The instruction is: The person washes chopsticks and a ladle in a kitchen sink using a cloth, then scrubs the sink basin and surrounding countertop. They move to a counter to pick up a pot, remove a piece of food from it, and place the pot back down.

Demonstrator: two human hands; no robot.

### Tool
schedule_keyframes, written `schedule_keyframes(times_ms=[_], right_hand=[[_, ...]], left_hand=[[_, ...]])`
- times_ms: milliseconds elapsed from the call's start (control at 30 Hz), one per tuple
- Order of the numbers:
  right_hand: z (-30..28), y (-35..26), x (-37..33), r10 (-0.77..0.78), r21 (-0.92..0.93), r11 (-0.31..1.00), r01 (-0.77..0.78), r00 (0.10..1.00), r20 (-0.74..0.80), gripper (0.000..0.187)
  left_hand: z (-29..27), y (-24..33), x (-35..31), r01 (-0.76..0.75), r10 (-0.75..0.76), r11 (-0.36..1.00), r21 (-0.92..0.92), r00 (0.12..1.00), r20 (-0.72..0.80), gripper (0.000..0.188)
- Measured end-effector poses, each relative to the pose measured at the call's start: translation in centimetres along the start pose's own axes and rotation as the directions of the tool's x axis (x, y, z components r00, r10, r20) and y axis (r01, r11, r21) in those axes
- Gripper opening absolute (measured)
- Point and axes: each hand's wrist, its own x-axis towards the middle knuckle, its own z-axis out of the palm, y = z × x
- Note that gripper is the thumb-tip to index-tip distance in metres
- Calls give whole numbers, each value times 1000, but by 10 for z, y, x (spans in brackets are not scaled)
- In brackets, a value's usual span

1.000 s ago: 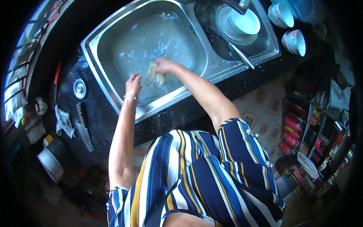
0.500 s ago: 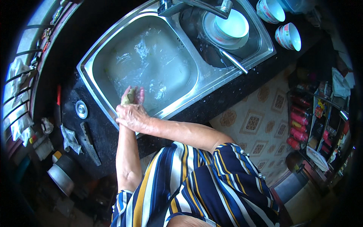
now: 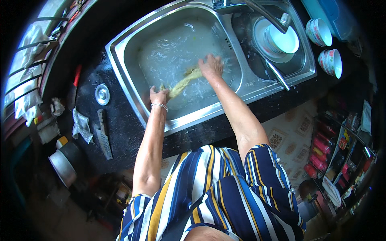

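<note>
A yellowish cloth (image 3: 183, 84) stretches between my two hands in the cloudy water of the large left basin of a steel sink (image 3: 128, 86). My left hand (image 3: 159, 96), with a bangle at the wrist, grips one end close to the basin's near left side. Farther right, my right hand (image 3: 212, 66) is closed on the other end, its fingers slightly blurred. The cloth looks wet and twisted, and part of it lies at or under the water's surface.
In the smaller right basin stands a stack of bowls and plates (image 3: 281, 39) beneath the faucet (image 3: 263, 11). Two bowl stacks (image 3: 330, 63) lie tipped on the dark counter at right. Left are a strainer (image 3: 102, 94), a knife (image 3: 104, 138), a crumpled cloth (image 3: 81, 126) and a metal pot (image 3: 62, 168).
My hands were together at the basin's near left corner, around the bunched cloth. Now they are apart, the right one moved rightward, and the cloth is drawn out between them. The view has shifted.
</note>
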Motion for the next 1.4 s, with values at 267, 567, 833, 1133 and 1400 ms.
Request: schedule_keyframes(times_ms=[267,567,833,1133,1400], right_hand=[[1,-116,-107,-269,518,855,23,873,406,25],[-39,-118,-84,-688,-26,725,688,721,-81,12],[-27,5,11,86,-22,996,-85,995,44,29],[7,-106,-132,-602,214,779,589,799,-10,32],[-24,-49,-38,-178,412,906,94,969,169,31]], left_hand=[[-9,27,-8,337,14,876,-345,697,717,59],[18,56,-55,260,203,718,-645,809,552,30],[28,52,-58,-166,155,986,-16,876,457,36],[3,112,-118,437,-259,885,-163,750,608,42],[10,105,-108,260,-82,951,-170,740,668,35]])
